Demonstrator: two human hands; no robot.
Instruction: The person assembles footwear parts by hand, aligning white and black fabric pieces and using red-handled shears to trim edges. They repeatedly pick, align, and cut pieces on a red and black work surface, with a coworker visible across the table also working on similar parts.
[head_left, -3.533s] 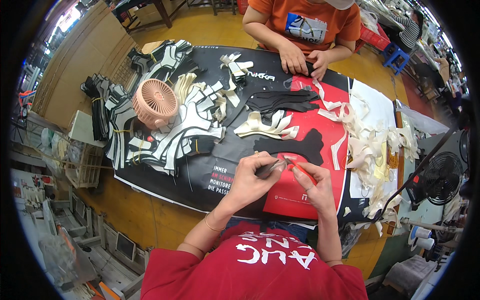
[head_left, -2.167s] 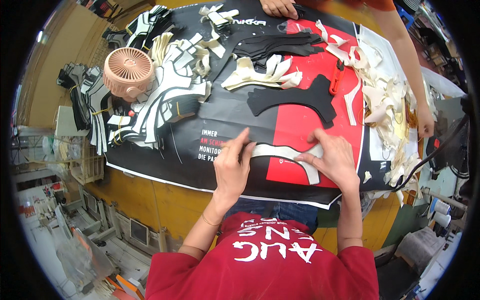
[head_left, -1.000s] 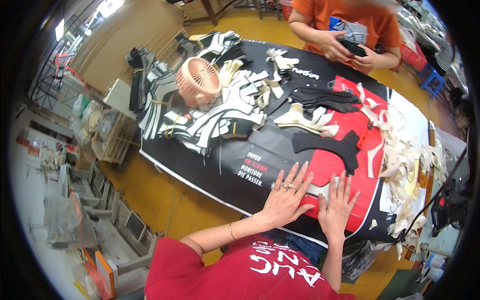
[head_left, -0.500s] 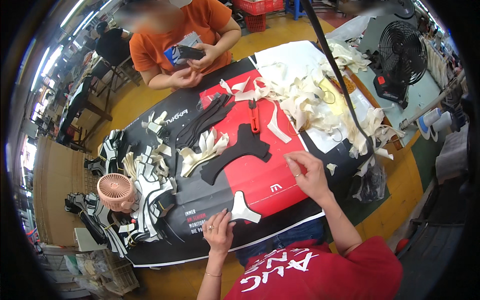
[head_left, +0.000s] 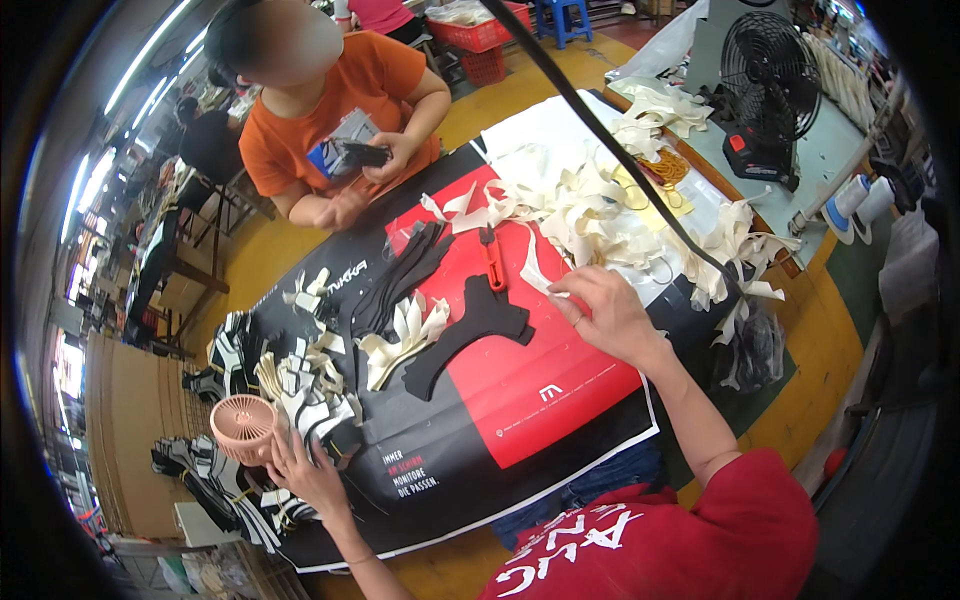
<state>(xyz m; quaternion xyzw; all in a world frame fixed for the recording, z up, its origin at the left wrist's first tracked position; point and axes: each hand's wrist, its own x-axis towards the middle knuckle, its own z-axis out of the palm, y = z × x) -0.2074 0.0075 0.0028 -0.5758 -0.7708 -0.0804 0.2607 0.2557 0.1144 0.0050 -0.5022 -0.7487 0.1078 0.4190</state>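
Observation:
On the left, my left hand (head_left: 308,472) has its fingers spread over a pile of white pieces with black edges (head_left: 312,408), beside a small pink fan (head_left: 243,428). My right hand (head_left: 612,315) closes its thumb and fingertips at the lower end of a cream strip (head_left: 536,266) on the red part of the printed mat (head_left: 545,430). Left of that strip lie red-handled snips (head_left: 493,262) and a stack of black Y-shaped pieces (head_left: 470,325). Nearby are curved cream pieces (head_left: 402,340) and long black strips (head_left: 400,275).
Cream scraps (head_left: 590,215) are heaped at the far right, crossed by a dark cable (head_left: 610,140). A black fan (head_left: 768,85) stands on a side table. Across the mat, a person in orange (head_left: 330,110) holds a dark object. More bundled pieces (head_left: 215,475) lie at the left edge.
My left hand has moved left from the near edge to the pile; the white Y-shaped piece has left its spot there. My right hand has reached forward to the cream strip.

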